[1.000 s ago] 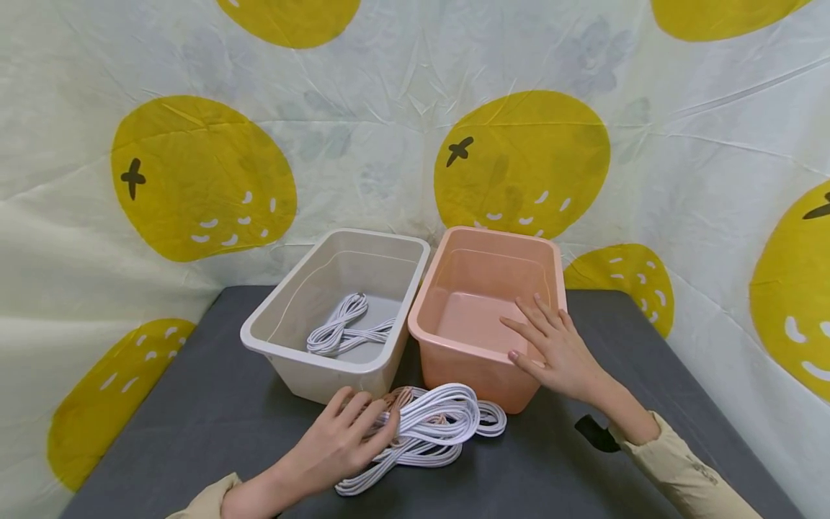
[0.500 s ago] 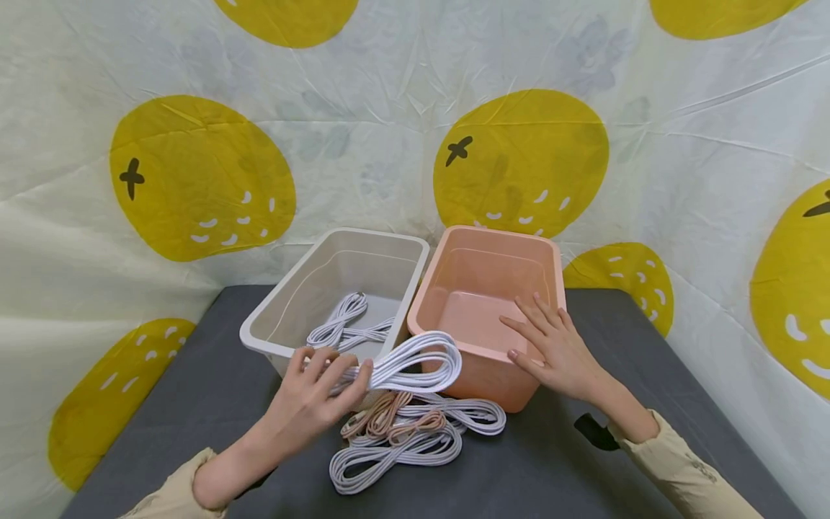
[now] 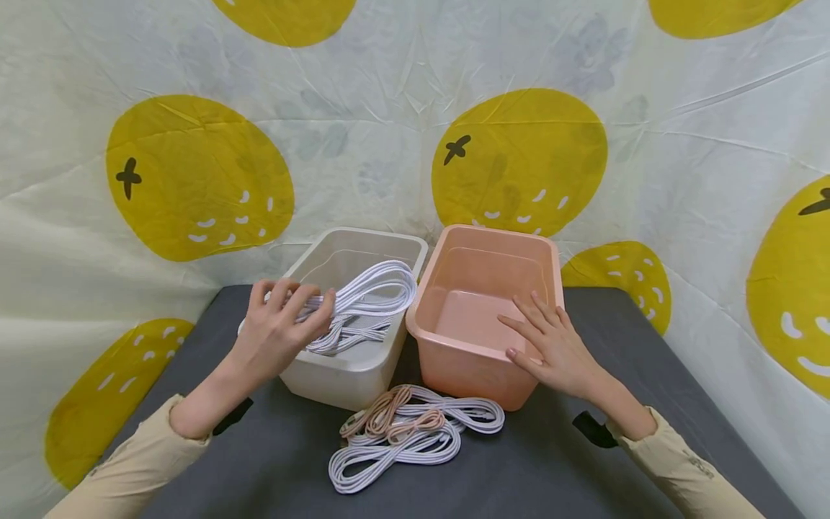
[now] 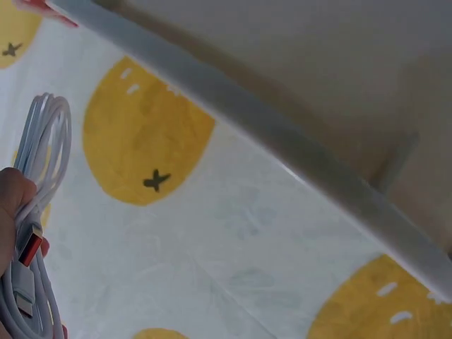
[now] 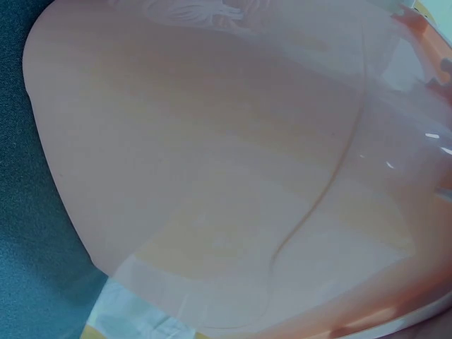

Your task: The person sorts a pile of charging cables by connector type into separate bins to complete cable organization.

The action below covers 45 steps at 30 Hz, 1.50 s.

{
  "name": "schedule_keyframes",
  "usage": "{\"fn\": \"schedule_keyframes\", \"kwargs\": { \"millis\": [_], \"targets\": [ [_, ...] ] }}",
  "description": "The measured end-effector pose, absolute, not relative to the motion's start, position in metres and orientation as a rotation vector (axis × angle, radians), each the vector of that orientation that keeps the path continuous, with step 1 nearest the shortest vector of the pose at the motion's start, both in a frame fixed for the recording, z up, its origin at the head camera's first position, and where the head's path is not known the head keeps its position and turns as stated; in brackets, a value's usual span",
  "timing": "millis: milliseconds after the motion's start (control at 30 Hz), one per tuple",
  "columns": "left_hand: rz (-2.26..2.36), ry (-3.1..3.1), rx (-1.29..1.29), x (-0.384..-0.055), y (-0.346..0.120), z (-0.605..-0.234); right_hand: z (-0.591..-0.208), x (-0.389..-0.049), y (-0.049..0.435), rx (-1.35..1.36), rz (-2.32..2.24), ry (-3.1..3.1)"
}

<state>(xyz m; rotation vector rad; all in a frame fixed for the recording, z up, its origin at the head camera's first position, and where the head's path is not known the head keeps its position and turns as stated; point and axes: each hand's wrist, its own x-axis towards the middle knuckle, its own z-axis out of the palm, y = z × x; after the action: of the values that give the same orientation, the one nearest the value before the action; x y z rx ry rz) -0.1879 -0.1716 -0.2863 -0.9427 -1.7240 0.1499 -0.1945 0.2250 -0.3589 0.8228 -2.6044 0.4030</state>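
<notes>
My left hand grips a coiled white USB cable over the off-white bin, its loop pointing right. In the left wrist view, a plug with a red inside shows beside the fingers. Below it, a bundled white cable lies in that bin. My right hand spreads its fingers over the near right rim of the pink bin and holds nothing. The right wrist view is filled mostly by that bin's wall; the hand is out of sight there.
In front of the bins, bundled white cables and pink-tan cables lie in a pile on the dark tabletop. The bins stand side by side. A cloth printed with yellow fruit hangs behind them.
My left hand has lifted the white cable from the pile and carried it up and left, over the off-white bin. The right hand has stayed at the pink bin.
</notes>
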Motion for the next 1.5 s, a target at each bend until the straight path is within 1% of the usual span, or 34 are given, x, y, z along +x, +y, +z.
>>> {"fn": "schedule_keyframes", "kwargs": {
  "millis": [400, 733, 1200, 1500],
  "targets": [
    [0.341, -1.776, -0.886, -0.233, -0.191, -0.268, -0.358, -0.194, 0.224, 0.818, 0.406, -2.626],
    [0.364, -1.787, -0.855, -0.263, -0.193, -0.257, -0.36, -0.194, 0.227, 0.823, 0.414, -2.611],
    [0.383, -1.899, -0.84, -0.294, -0.191, -0.265, -0.359, -0.194, 0.226, 0.821, 0.405, -2.609],
    [0.391, -1.937, -0.833, -0.314, -0.191, -0.277, -0.359, -0.194, 0.225, 0.822, 0.407, -2.607]
  ]
}}
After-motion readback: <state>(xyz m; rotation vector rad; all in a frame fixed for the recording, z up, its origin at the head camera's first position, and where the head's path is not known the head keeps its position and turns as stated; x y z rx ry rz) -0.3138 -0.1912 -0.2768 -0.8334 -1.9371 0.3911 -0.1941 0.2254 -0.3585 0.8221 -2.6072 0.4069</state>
